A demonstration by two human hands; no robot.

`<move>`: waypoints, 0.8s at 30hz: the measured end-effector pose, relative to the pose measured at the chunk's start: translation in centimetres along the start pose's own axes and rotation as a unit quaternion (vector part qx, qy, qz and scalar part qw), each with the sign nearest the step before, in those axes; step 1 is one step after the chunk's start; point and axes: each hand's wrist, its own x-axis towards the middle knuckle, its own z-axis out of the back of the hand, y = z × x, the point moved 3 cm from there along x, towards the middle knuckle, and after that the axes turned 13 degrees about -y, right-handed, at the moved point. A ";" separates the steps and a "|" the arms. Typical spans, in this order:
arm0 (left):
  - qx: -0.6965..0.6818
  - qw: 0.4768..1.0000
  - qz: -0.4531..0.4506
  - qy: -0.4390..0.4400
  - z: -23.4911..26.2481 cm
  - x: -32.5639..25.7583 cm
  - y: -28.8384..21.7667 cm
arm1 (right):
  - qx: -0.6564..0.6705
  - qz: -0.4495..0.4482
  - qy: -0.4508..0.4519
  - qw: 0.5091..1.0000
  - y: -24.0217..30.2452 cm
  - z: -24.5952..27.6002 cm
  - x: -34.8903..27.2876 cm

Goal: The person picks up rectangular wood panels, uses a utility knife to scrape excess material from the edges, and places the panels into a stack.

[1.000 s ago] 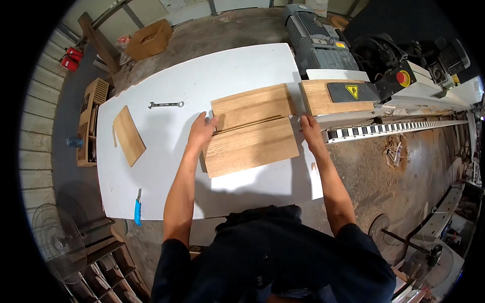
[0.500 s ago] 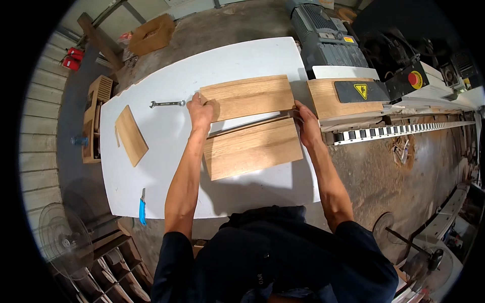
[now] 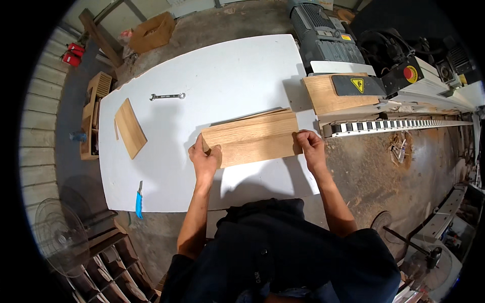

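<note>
Between my two hands is a rectangular light wooden board (image 3: pixel 257 139), its grain running lengthwise. My left hand (image 3: pixel 205 160) grips its left end, thumb on top. At the other end, my right hand (image 3: pixel 311 147) pinches the right edge with bent fingers. Behind the far edge of this board shows a thin strip of another wooden board (image 3: pixel 252 116), mostly covered by the held one. Whether the two touch I cannot tell.
The white table (image 3: pixel 202 65) also carries a wrench (image 3: pixel 167 96), a smaller wooden board (image 3: pixel 131 129) beside a thin strip, and a blue utility knife (image 3: pixel 139 202) at the near edge. To the right stands a machine with a motor (image 3: pixel 323 38), a red stop button (image 3: pixel 408 73) and a slatted track (image 3: pixel 394 127).
The board in my hands has come toward me and now lies in front of the other board, covering most of it. Both hands moved nearer with it.
</note>
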 end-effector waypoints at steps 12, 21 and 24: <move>-0.211 0.911 0.246 0.254 -0.7 3.0 1.0 | -0.268 -0.027 0.194 0.943 4.1 -4.2 2.9; -0.233 0.954 0.097 0.160 1.4 0.3 2.7 | -0.153 0.085 0.050 0.983 4.7 -2.8 -1.9; -0.243 0.963 -0.011 0.112 2.6 -1.7 5.3 | -0.137 0.158 0.084 0.974 4.2 -2.4 -4.1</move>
